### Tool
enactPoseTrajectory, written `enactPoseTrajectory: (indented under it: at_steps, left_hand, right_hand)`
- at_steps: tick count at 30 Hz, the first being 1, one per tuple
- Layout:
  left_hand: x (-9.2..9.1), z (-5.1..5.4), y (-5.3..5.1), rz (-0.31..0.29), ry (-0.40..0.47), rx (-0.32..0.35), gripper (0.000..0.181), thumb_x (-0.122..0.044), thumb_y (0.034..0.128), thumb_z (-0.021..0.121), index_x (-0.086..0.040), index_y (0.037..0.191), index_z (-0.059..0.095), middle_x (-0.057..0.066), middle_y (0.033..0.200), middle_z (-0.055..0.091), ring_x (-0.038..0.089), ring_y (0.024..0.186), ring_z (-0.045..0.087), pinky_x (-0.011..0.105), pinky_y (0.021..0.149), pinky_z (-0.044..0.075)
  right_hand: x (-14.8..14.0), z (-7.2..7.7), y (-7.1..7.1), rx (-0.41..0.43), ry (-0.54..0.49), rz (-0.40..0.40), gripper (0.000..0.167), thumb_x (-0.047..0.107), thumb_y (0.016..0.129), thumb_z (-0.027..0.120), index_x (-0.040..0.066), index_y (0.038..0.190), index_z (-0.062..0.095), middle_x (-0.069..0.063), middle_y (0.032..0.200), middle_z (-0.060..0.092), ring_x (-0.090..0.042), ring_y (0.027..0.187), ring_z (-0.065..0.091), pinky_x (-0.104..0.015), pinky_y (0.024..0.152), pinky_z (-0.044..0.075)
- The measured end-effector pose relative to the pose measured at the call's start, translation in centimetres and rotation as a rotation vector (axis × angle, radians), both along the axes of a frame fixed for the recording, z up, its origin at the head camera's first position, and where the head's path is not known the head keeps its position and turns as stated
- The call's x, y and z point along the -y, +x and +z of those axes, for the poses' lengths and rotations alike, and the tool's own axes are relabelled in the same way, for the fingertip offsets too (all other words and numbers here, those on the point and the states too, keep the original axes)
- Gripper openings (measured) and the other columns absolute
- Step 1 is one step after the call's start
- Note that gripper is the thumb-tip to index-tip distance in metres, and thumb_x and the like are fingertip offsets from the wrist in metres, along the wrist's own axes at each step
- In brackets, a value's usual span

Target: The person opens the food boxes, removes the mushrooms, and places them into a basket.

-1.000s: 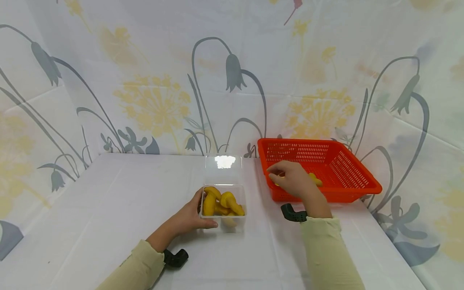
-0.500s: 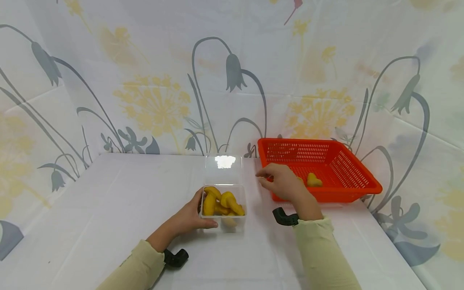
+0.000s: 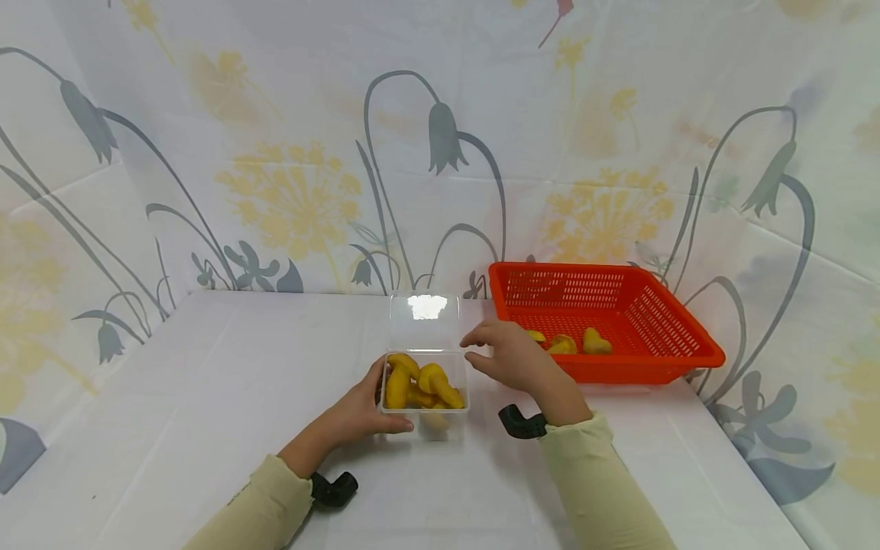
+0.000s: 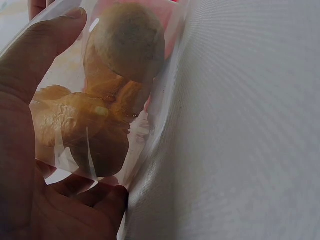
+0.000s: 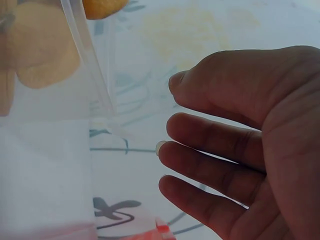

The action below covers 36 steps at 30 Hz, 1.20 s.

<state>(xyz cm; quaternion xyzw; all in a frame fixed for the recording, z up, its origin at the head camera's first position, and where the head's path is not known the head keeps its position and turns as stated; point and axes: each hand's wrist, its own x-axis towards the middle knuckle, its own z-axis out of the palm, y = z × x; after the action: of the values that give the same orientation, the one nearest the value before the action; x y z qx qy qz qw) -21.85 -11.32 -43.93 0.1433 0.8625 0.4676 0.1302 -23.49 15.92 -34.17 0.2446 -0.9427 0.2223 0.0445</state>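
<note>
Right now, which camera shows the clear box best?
The head view: it takes in the clear box, its open top, the yellow pieces inside and the left hand gripping it. The left wrist view shows just part, close up; the right wrist view, only one side at the picture's left edge.

A pale printed backdrop encloses the white-covered bench behind and along both sides, patterned with drooping grey bellflowers and washed-out yellow blossoms. Faint creases run across it, and the light is soft and diffuse.
</note>
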Motion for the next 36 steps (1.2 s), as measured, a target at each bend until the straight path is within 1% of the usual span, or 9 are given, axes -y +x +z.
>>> enactPoseTrajectory:
  at_steps: [2, 6, 13, 20, 26, 30, 36]
  left_hand:
    - [0.0, 0.0, 0.0, -0.002, 0.003, 0.0, 0.127, -0.051, 0.066, 0.085, -0.018, 0.157, 0.003, 0.013, 0.161, 0.019, 0.035, 0.145, 0.03, 0.053, 0.116, 0.029]
    - [0.0, 0.0, 0.0, -0.004, 0.008, 0.005, 0.126, -0.05, 0.0661, 0.085, -0.018, 0.157, 0.003, 0.013, 0.162, 0.018, 0.035, 0.145, 0.029, 0.053, 0.116, 0.029]
    - [0.0, -0.1, -0.1, -0.003, 0.021, 0.013, 0.126, -0.051, 0.0658, 0.085, -0.02, 0.157, 0.003, 0.012, 0.162, 0.018, 0.035, 0.146, 0.029, 0.054, 0.116, 0.029]
    - [0.0, -0.1, -0.1, -0.007, 0.019, 0.005, 0.126, -0.051, 0.0661, 0.085, -0.019, 0.157, 0.004, 0.013, 0.162, 0.017, 0.035, 0.146, 0.029, 0.053, 0.116, 0.029]
    - [0.0, 0.1, 0.0, -0.008, 0.018, 0.005, 0.124, -0.051, 0.0668, 0.084, -0.019, 0.156, 0.004, 0.013, 0.162, 0.018, 0.035, 0.145, 0.029, 0.053, 0.116, 0.029]
    - [0.0, 0.2, 0.0, -0.014, 0.017, -0.003, 0.123, -0.051, 0.0679, 0.084, -0.018, 0.156, 0.004, 0.014, 0.161, 0.019, 0.036, 0.145, 0.03, 0.054, 0.115, 0.029]
    - [-0.1, 0.1, -0.1, -0.008, 0.02, 0.002, 0.124, -0.051, 0.0667, 0.085, -0.019, 0.156, 0.005, 0.013, 0.162, 0.019, 0.034, 0.145, 0.03, 0.053, 0.116, 0.029]
  right_hand:
    - [0.3, 0.0, 0.1, -0.001, 0.008, 0.008, 0.019, 0.022, 0.089, 0.069, 0.017, 0.108, 0.073, -0.004, 0.106, 0.069, -0.023, 0.099, 0.062, -0.035, 0.084, 0.057]
    - [0.9, -0.1, 0.4, 0.003, 0.032, 0.018, 0.02, 0.025, 0.089, 0.07, 0.018, 0.108, 0.073, -0.003, 0.109, 0.069, -0.02, 0.099, 0.061, -0.035, 0.085, 0.056]
    - [1.9, -0.5, 0.6, 0.068, 0.049, 0.038, 0.023, 0.028, 0.088, 0.071, 0.019, 0.11, 0.072, -0.003, 0.114, 0.069, -0.022, 0.104, 0.063, -0.034, 0.087, 0.056]
    - [2.6, -0.8, 0.8, 0.085, 0.04, 0.092, 0.026, 0.026, 0.088, 0.071, 0.013, 0.11, 0.072, -0.006, 0.113, 0.069, -0.027, 0.104, 0.063, -0.038, 0.087, 0.056]
    - [3.1, -1.2, 0.8, 0.111, 0.067, 0.099, 0.026, 0.027, 0.088, 0.071, 0.015, 0.111, 0.072, -0.005, 0.114, 0.069, -0.025, 0.105, 0.063, -0.037, 0.088, 0.056]
    - [3.4, -1.2, 1.0, 0.108, 0.099, 0.102, 0.027, 0.029, 0.088, 0.071, 0.016, 0.112, 0.072, -0.003, 0.113, 0.069, -0.024, 0.105, 0.063, -0.035, 0.087, 0.056]
    - [4.0, -1.4, 1.1, 0.099, 0.14, 0.122, 0.025, 0.029, 0.087, 0.072, 0.018, 0.11, 0.074, 0.001, 0.108, 0.07, -0.022, 0.101, 0.064, -0.031, 0.085, 0.056]
